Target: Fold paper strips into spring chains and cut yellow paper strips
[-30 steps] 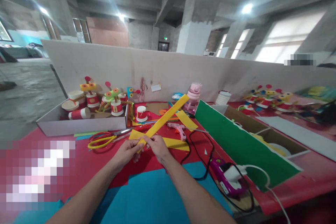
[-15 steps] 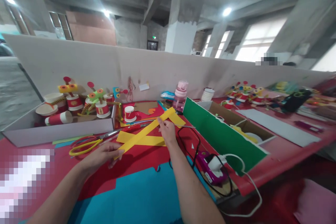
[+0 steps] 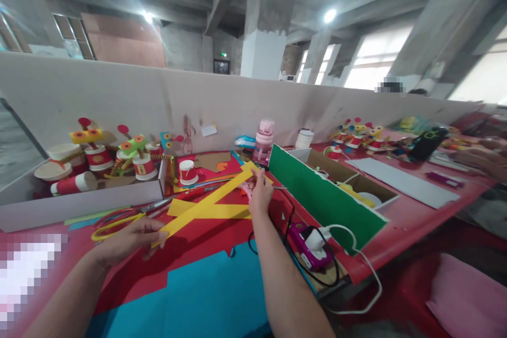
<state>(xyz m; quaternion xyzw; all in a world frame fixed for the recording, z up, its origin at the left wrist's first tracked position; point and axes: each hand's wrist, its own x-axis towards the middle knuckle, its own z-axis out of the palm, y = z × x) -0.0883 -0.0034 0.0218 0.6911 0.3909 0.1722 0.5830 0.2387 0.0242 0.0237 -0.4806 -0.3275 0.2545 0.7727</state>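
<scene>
A long yellow paper strip slants above the table between my hands. My left hand is closed on its near end, thumb on top and fingers below. At the far end, my right hand pinches the strip near its tip. Beneath it, more yellow paper lies flat on the red tabletop. Blue sheets are spread nearer to me, below both hands. Yellow-handled scissors rest just beyond my left hand. A small pinkish object shows beside my right fingers, too unclear to name.
On the left, a white box holds paper-cup figures. A red-and-white cup and pink bottle stand at the back. Right of my arm are a green-sided box and a purple power strip with loose cables.
My view has shifted, so the scene slides left. The strip stays held at both ends, and my right hand now grips closer to its far tip, with the wrist turned more upright.
</scene>
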